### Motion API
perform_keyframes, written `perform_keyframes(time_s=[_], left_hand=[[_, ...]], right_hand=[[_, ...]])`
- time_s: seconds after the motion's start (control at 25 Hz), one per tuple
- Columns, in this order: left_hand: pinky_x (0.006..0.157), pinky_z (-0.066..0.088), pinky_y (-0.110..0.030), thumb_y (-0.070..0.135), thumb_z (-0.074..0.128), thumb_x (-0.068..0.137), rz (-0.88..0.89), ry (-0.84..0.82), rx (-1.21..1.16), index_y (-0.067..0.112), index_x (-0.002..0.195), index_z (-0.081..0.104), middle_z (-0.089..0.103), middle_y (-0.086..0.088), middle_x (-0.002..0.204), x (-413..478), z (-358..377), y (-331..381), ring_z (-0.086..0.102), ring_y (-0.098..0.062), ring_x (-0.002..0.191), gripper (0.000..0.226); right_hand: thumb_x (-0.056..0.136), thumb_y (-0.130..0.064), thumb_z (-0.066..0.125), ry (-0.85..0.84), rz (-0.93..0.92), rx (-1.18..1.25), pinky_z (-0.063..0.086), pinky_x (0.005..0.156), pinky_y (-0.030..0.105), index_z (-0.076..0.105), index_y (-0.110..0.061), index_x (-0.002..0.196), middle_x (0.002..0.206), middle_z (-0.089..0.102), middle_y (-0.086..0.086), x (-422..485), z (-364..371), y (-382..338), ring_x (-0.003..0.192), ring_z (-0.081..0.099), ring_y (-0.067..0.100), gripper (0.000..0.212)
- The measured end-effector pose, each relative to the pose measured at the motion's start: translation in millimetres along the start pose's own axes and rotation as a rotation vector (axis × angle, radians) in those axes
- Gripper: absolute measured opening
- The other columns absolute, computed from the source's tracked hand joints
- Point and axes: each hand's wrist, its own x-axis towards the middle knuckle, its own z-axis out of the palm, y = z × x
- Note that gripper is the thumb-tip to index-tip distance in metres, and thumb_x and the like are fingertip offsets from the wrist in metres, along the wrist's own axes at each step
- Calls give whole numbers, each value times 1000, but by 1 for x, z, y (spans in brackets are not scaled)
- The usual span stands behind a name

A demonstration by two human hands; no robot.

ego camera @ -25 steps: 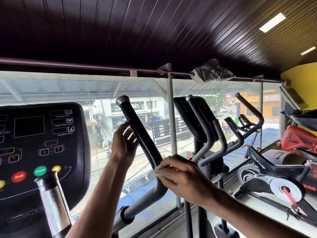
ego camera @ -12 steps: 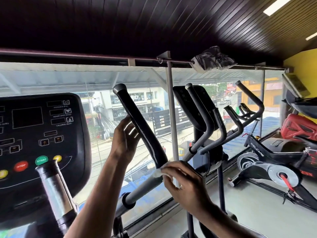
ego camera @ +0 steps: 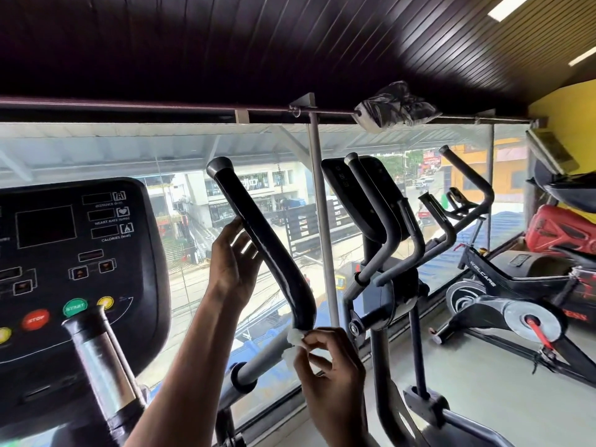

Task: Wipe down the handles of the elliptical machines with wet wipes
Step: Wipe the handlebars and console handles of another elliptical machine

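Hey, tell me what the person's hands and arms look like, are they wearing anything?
Left hand and right hand are bare: no gloves, rings, watch or bands show. Both forearms are uncovered down to the frame edge; no sleeve is in view.

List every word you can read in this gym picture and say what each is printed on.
"START": green button on the console.
"STOP": red button.
"CALORIES (kcal)": lowest console label.
"HEART RATE": middle console label, unit blurred.
"WELCARE": exercise bike frame.
Top console label and street signs outside: too blurred to read.
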Motion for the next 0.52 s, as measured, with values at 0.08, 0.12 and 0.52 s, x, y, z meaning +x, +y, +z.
perform_keyframes(time_s=[0.08,0.12,0.52], left_hand=[[77,55,-36,21,59,99,3,-1,-7,15,92,70,70,-4,82,0,-1,-1,67,-19,75,15],[77,55,-36,21,59,99,2,-2,-8,15,93,70,70,-4,82,1,-1,-1,67,-19,75,14],[81,56,-38,17,58,99,-23,-8,-17,11,97,68,70,-6,85,-2,-3,2,68,-21,76,12]], right_hand=[[79,-1,76,101,192,77,60,64,21,69,-32,87,93,70,-9,-11,14,-2,90,72,14,32],[79,-1,78,141,305,109,58,63,18,68,-34,83,90,73,-10,-13,20,-2,88,73,11,34],[88,-3,77,248,908,302,62,83,48,74,-8,84,75,78,7,-44,75,18,77,78,22,8]])
